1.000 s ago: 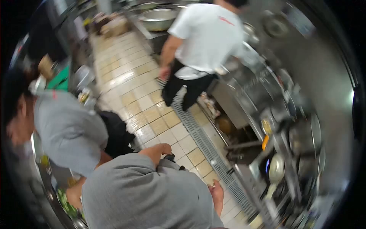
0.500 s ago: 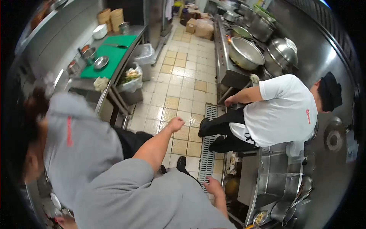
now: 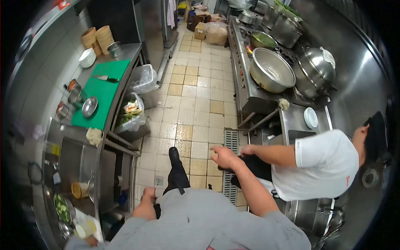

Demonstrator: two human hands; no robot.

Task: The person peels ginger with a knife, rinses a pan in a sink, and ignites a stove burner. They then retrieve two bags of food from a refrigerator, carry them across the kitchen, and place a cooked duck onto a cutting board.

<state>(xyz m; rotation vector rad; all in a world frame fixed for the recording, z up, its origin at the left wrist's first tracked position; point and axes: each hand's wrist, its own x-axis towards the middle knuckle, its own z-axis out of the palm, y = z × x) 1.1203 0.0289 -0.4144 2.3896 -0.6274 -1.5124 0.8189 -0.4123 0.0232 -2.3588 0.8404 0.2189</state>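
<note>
Right hand [image 3: 224, 156] released, seemingly balancing a stride near the co-worker's arm [image 3: 273, 154]. Left hand [image 3: 148, 194] loosely curled, contents unclear. Bin [image 3: 141, 133] ahead, beside the desk [image 3: 132, 50], presumably for scraps.

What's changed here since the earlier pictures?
Your right hand has swung forward and your left hand back. The grey-shirted co-worker has slipped mostly out of view. The white-shirted co-worker now has a hand raised near their black cap. Nothing was visibly gripped or released. The knife still lies on the green board; the wide pan stays put.
</note>
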